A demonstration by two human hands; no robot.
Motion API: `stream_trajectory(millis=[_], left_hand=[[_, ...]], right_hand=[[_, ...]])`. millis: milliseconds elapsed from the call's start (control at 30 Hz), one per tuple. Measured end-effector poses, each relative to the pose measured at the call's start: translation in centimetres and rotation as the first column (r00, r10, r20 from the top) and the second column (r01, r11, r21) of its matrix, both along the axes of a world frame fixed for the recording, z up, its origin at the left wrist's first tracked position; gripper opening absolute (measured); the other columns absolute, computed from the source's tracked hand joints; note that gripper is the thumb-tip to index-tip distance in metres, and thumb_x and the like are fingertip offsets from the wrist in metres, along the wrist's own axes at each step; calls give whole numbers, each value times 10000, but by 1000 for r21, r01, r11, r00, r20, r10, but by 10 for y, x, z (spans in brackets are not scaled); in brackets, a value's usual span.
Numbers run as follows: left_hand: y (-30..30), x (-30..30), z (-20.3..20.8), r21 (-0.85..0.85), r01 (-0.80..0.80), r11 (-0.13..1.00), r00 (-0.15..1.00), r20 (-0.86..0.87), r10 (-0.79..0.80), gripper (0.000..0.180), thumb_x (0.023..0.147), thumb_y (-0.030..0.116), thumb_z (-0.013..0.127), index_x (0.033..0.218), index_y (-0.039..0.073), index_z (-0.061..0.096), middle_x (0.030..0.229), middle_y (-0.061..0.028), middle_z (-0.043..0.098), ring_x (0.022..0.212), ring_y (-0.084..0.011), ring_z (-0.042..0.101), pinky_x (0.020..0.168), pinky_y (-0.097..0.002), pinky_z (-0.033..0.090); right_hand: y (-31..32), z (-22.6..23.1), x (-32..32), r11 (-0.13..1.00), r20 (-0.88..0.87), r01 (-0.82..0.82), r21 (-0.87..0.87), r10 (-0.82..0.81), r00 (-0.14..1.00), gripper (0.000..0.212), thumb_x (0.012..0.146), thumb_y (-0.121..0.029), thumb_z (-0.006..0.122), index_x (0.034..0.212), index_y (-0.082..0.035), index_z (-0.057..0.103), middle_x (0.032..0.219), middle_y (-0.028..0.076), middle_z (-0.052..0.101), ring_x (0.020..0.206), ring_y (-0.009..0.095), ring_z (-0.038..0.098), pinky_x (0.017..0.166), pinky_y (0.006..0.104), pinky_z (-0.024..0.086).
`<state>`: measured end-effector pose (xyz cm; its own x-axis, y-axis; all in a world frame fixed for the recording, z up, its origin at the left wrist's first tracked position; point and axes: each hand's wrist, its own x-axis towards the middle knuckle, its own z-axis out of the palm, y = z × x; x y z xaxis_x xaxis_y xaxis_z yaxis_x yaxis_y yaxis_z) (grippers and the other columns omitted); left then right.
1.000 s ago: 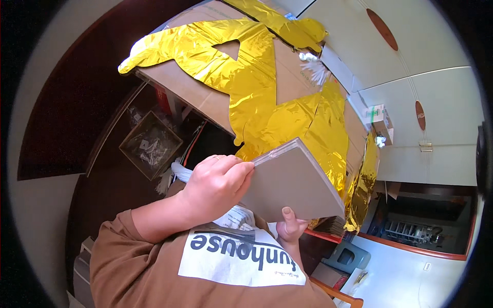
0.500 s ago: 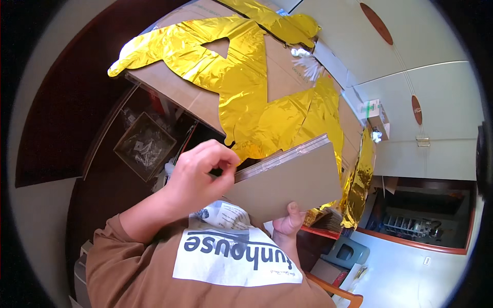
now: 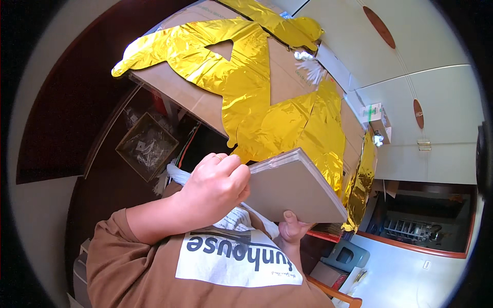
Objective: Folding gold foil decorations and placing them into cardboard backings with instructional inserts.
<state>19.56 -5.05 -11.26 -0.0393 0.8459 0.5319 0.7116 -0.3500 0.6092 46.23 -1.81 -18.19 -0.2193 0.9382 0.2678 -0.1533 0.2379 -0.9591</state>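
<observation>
A stack of grey-brown cardboard sheets (image 3: 292, 186) is held tilted before my chest, its layered edge uppermost, with shiny clear strips along that edge. My right hand (image 3: 292, 226) grips it from below, thumb on the near face and fingers hidden behind. At the stack's left end, my left hand (image 3: 218, 182) is closed in a fist, its back toward me; whatever the fingers hold is hidden. Beyond the stack, crumpled gold foil sheeting (image 3: 246, 82) with cut-out shapes lies over a cardboard-covered table (image 3: 287, 66).
An open bin (image 3: 146, 147) with clear scraps stands on the floor at left. White gloves (image 3: 311, 69) lie on the table, and a small carton (image 3: 379, 122) sits at its right side. A grey-blue plastic stool (image 3: 345, 255) is at lower right, beside a wooden chair part (image 3: 336, 295).
My left hand has turned from a pinch with a visible gap into a fist and moved slightly right and down. The stack has tilted, its right end swinging down.
</observation>
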Motion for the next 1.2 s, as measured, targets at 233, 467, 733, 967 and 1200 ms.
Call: stream_trajectory(millis=[233,467,733,967,1200], left_hand=[[11,-24,10,8,-143,990,957,257,136,148,697,-58,706,766,9,594,744,-109,580,654,-265,613,584,-343,511],[15,-14,28,-14,180,984,900,405,-159,138,793,-28,752,926,-10,719,862,-131,698,732,-222,703,635,-289,568],[19,-25,40,-269,242,932,888,448,-102,97,779,-12,709,876,-12,710,751,-117,662,662,-220,686,601,-303,547],[20,-8,24,-66,56,996,956,291,-34,70,728,-19,707,770,-12,651,695,-118,628,630,-228,661,583,-300,531],[21,-21,5,-269,98,958,743,660,109,39,830,-13,683,855,-23,655,791,-10,647,730,-52,606,642,-225,511]], right_hand=[[-6,-2,0,975,-193,-25,-223,-19,981,384,768,-104,823,1112,-2,687,1114,89,688,1045,217,637,979,388,472],[-6,-3,-3,966,-179,0,-258,-48,983,454,758,-128,846,1157,-9,667,1148,86,677,1066,218,629,981,386,473],[-4,-3,16,998,78,15,-60,-11,997,444,769,-151,832,1154,-20,653,1105,79,676,997,207,645,929,367,495],[-10,-6,16,995,37,-14,-94,18,999,416,805,-129,810,1171,12,673,1146,110,688,1072,203,636,984,378,483],[-11,-2,7,969,-222,-46,-243,-9,975,580,772,-104,816,1288,7,576,1173,105,667,1058,222,643,955,384,506]])
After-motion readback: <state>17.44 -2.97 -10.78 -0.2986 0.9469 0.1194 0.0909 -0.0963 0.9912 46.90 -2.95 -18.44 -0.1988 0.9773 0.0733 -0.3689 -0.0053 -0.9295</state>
